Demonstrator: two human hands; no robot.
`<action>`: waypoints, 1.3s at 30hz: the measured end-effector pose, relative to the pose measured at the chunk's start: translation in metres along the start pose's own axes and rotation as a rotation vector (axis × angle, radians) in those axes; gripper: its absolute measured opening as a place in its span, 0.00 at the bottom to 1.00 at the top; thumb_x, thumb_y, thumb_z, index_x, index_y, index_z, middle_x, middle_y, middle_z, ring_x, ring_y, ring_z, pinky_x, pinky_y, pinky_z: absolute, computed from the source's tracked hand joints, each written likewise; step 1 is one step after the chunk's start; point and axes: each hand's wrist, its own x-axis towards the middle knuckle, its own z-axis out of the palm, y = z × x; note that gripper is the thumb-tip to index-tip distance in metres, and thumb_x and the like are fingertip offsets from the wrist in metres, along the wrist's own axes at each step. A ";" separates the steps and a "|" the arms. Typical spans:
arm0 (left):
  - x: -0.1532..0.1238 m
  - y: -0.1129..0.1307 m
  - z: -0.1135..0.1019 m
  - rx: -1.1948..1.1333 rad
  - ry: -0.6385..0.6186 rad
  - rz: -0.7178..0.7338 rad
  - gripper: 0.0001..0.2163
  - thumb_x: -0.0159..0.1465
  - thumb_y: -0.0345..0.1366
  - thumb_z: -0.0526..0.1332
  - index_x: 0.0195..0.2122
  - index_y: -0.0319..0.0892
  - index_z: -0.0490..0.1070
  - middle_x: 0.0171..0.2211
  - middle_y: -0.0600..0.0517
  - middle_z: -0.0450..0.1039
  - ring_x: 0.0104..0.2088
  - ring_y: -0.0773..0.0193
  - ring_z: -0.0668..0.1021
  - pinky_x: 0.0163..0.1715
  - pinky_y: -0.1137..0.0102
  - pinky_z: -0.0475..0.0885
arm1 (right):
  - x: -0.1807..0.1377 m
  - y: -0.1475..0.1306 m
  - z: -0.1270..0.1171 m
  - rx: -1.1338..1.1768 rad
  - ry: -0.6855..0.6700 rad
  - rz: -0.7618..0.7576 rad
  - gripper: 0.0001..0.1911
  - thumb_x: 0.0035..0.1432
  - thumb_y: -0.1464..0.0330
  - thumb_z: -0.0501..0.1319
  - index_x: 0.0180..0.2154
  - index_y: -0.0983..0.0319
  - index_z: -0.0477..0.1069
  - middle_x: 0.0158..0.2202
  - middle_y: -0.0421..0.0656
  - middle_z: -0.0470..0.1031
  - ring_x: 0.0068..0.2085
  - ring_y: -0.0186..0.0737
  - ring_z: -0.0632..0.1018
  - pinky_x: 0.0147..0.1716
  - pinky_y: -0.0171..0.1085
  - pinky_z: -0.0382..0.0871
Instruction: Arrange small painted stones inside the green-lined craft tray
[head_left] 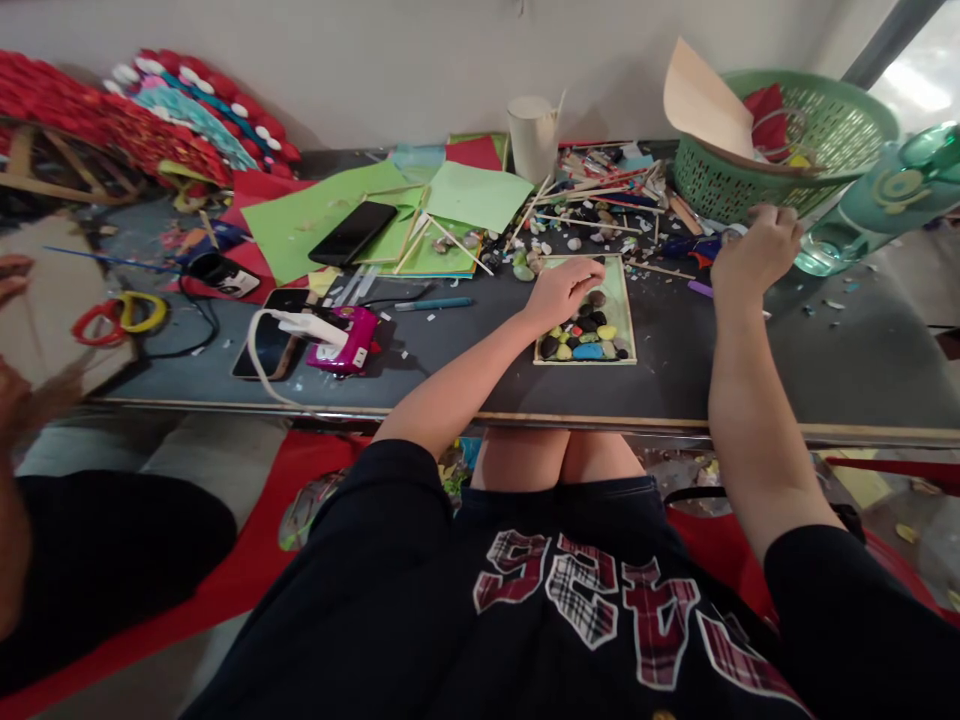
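My left hand [564,290] rests on a light green framed board [621,300] that carries several painted pebbles [586,340] in black, yellow and blue. Its fingers are curled down onto the pebbles near the board's upper left; what they pinch, if anything, is hidden. My right hand [757,248] is raised farther right, just below a green plastic basket [825,140]. It is curled into a loose fist over some small dark and blue items on the table, and I cannot make out what it grips.
Green paper sheets [330,215], a black phone [352,232], wooden sticks [570,195], a white cup [534,135] and a teal bottle [885,195] crowd the dark table [825,370]. A pink device [341,342] and scissors [120,315] lie left. Another person's hands [11,290] show at the far left.
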 end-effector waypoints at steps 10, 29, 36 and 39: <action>-0.001 -0.001 -0.001 0.036 0.093 -0.032 0.21 0.77 0.53 0.48 0.45 0.43 0.74 0.36 0.47 0.81 0.22 0.69 0.74 0.28 0.70 0.70 | -0.005 -0.002 0.011 0.018 0.046 -0.061 0.18 0.57 0.76 0.65 0.50 0.63 0.76 0.59 0.56 0.74 0.61 0.57 0.70 0.63 0.53 0.56; -0.001 -0.017 0.005 -0.115 0.166 -0.239 0.27 0.72 0.64 0.49 0.53 0.47 0.70 0.39 0.47 0.81 0.17 0.74 0.63 0.23 0.71 0.66 | 0.008 0.013 0.039 0.353 -0.142 -0.388 0.09 0.60 0.61 0.70 0.33 0.57 0.73 0.29 0.44 0.78 0.44 0.51 0.76 0.56 0.58 0.65; -0.001 -0.012 0.001 -0.140 0.121 -0.220 0.27 0.73 0.61 0.49 0.64 0.51 0.66 0.38 0.48 0.81 0.18 0.72 0.63 0.26 0.71 0.67 | -0.023 -0.013 0.039 0.344 -0.269 -0.618 0.12 0.59 0.63 0.67 0.45 0.57 0.79 0.32 0.44 0.81 0.40 0.50 0.79 0.49 0.52 0.72; -0.001 -0.009 0.000 -0.109 0.035 -0.160 0.25 0.75 0.58 0.49 0.64 0.50 0.67 0.40 0.48 0.81 0.20 0.70 0.68 0.29 0.70 0.69 | -0.040 -0.026 0.042 0.525 -0.362 -0.788 0.22 0.60 0.56 0.67 0.55 0.52 0.75 0.39 0.42 0.84 0.39 0.46 0.81 0.55 0.51 0.71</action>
